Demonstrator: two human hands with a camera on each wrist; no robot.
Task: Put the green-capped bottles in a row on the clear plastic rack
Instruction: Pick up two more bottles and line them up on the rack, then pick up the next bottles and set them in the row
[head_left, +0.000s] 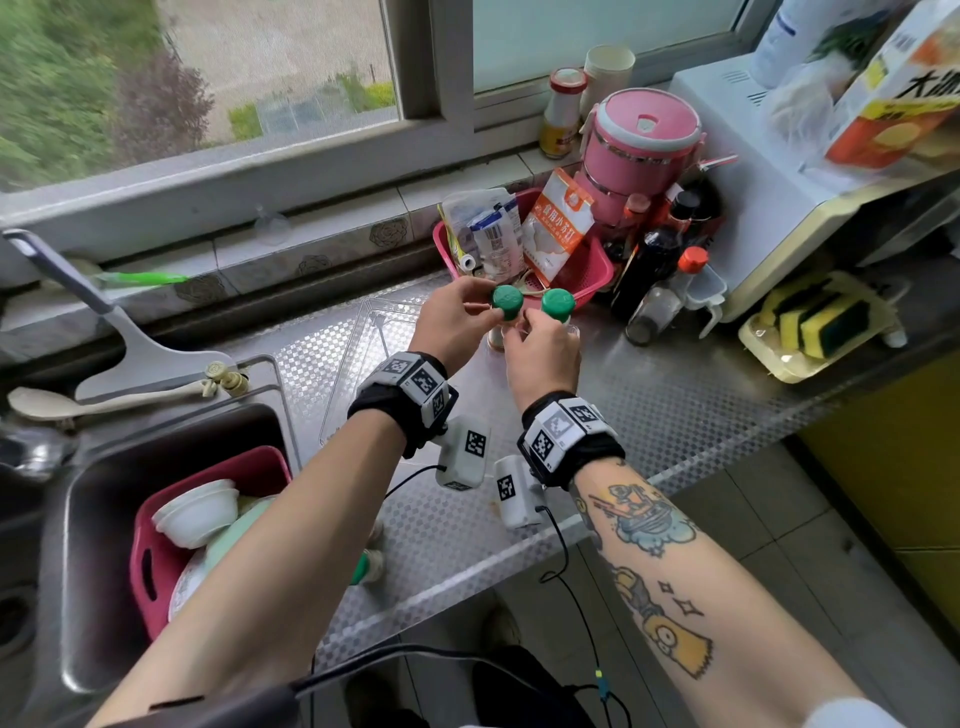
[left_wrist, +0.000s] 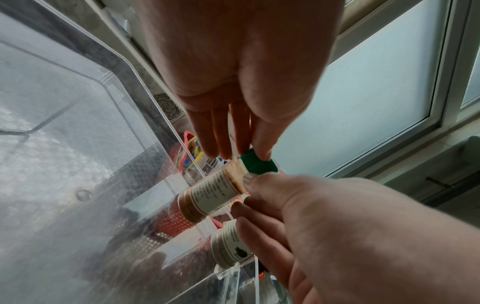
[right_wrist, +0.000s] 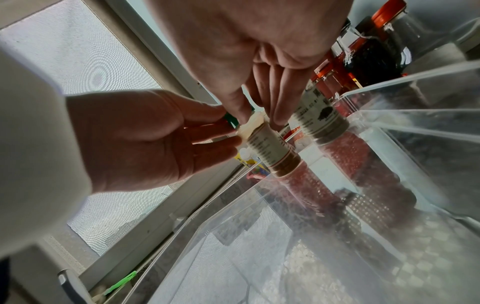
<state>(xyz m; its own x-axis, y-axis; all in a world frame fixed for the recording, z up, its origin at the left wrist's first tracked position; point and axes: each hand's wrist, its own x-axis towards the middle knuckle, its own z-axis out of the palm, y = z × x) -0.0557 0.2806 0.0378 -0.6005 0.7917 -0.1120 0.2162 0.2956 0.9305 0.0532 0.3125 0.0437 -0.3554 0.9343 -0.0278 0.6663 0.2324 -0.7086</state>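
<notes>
Two green-capped spice bottles stand side by side at the far right end of the clear plastic rack (head_left: 358, 364). My left hand (head_left: 483, 310) pinches the green cap (left_wrist: 257, 164) of the left bottle (left_wrist: 215, 191). My right hand (right_wrist: 257, 121) pinches the same bottle at its neck, just under the cap. The right bottle (right_wrist: 319, 121), with its cap (head_left: 558, 304), stands close beside it; my right fingers lie against it in the left wrist view. Another green-capped bottle (head_left: 366, 566) lies near the counter's front edge, partly hidden by my left forearm.
A pink basket (head_left: 592, 265) of packets and dark sauce bottles (head_left: 649, 270) crowd the rack's far right. The sink (head_left: 93, 519) with a red basin of dishes is on the left. A sponge tray (head_left: 815, 332) sits far right. The rack's left part (left_wrist: 78, 144) is bare.
</notes>
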